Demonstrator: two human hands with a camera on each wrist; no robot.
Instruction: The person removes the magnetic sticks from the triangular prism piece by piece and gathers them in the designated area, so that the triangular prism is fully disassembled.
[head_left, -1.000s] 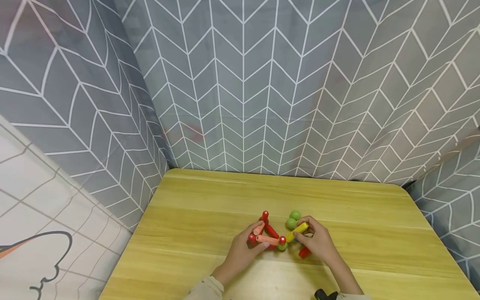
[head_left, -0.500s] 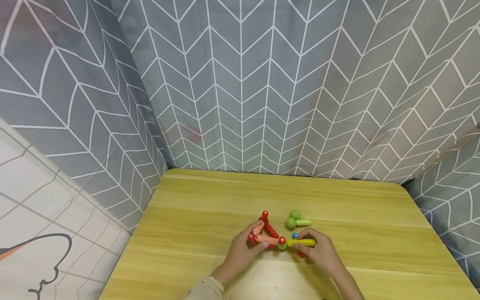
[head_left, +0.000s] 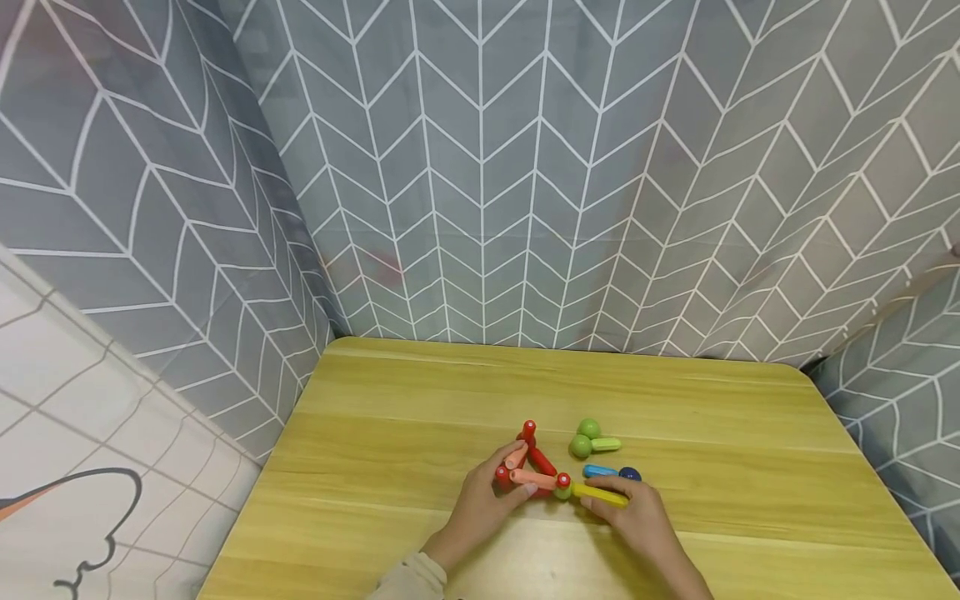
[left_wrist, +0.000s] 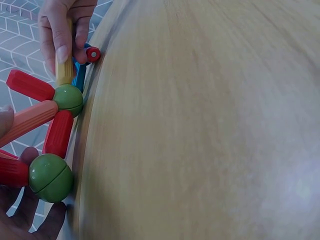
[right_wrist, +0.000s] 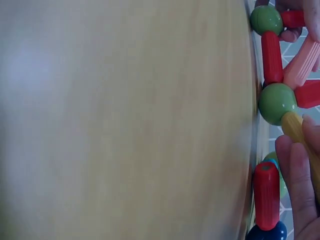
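My left hand [head_left: 480, 502] holds a frame of magnetic rods and balls, with the thumb along a salmon rod [head_left: 534, 479]. Red rods [right_wrist: 272, 57] and green balls [left_wrist: 50, 178] make up its other visible parts. A yellow rod [head_left: 600, 495] is pinched between the thumb and fingers of my right hand [head_left: 637, 510]. One end of that rod touches the green ball [right_wrist: 277, 103] at the frame's right corner, where salmon and red rods also meet. Part of the frame's far side is hidden behind the left fingers.
Beyond the right hand lie a blue rod [head_left: 602, 471] and a navy ball [head_left: 630, 474]. A loose red rod [right_wrist: 266, 195] shows in the right wrist view. Farther back are two green balls [head_left: 581, 447] with a light green rod [head_left: 607, 444]. A patterned curtain [head_left: 480, 208] hangs behind the table [head_left: 420, 392].
My right hand has come nearer to me, swinging the yellow rod's outer end from up-right to slightly down-right. The blue rod and navy ball have come into sight. The left hand stays nearly still.
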